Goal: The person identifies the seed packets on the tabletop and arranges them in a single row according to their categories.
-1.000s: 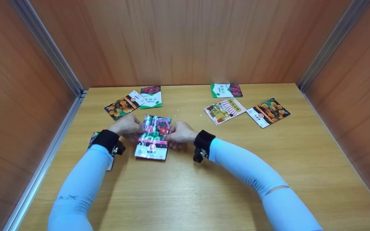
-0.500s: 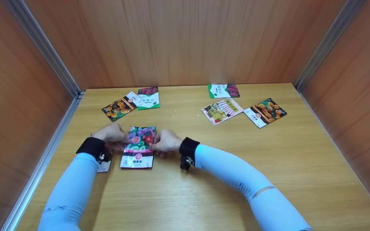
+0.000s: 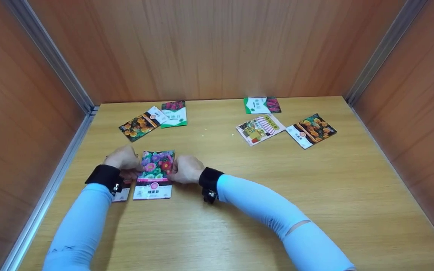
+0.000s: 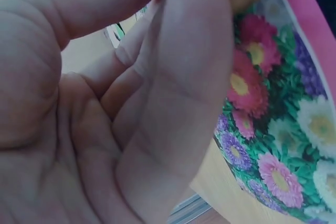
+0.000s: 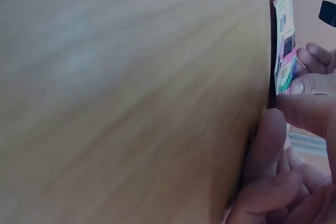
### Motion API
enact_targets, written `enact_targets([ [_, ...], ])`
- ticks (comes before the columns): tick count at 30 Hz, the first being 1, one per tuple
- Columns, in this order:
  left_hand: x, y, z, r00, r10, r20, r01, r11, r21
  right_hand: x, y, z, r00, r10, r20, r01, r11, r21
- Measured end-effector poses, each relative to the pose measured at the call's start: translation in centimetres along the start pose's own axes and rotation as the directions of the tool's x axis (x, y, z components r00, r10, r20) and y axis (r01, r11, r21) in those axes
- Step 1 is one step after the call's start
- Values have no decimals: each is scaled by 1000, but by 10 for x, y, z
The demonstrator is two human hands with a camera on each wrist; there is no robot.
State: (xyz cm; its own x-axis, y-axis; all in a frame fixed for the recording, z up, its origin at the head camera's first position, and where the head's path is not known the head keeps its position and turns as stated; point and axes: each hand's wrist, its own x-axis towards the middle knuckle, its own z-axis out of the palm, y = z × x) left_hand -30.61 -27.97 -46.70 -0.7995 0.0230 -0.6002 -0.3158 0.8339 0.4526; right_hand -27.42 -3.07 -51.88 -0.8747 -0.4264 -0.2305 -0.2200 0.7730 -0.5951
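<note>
A flower seed packet (image 3: 153, 186), with pink, red and purple blooms above a white lower band, lies on the table at left front. My left hand (image 3: 123, 160) pinches its left edge. On its right edge my right hand (image 3: 187, 169) has thumb and fingers gripping. Partly hidden beneath the left hand and wrist, another packet (image 3: 122, 192) lies close alongside. In the left wrist view, curled fingers (image 4: 178, 87) stand before printed asters (image 4: 262, 145); which packet this is, I cannot tell. The right wrist view shows right-hand fingers (image 5: 268, 140) low against the tabletop.
Behind on the left, an orange marigold packet (image 3: 138, 127) overlaps a green-and-white packet (image 3: 174, 117). Back right hold a green-and-white packet (image 3: 256, 105), a pink-striped packet (image 3: 261, 130) and a marigold packet (image 3: 311, 130). Wooden panels (image 3: 217, 49) enclose the table (image 3: 258, 233).
Both hands have carried the flower seed packet left and toward the front, from tilted above the table to lying beside the packet under the left wrist. The other packets stay put.
</note>
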Motion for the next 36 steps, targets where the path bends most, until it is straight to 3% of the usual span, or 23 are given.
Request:
enact_targets([
  [9,-5,1,5,999,2,-48,2,997,81,5,-1,9,996,-45,-76,37,994,-106],
  [15,-5,5,6,997,-24,-72,32,992,120,-1,-4,6,997,-36,-75,30,996,-82],
  [22,-6,12,8,995,-44,-90,60,981,183,-4,-3,7,994,-90,-67,78,984,-157],
  [30,-10,14,5,995,-21,-94,37,985,171,-16,22,-23,982,-155,-108,134,974,-183],
  [33,-11,12,3,995,15,-103,5,982,190,-22,39,-39,985,-137,-101,117,976,-181],
  [36,-12,11,2,985,76,-155,-40,974,225,-27,54,-54,986,-122,-110,102,979,-178],
])
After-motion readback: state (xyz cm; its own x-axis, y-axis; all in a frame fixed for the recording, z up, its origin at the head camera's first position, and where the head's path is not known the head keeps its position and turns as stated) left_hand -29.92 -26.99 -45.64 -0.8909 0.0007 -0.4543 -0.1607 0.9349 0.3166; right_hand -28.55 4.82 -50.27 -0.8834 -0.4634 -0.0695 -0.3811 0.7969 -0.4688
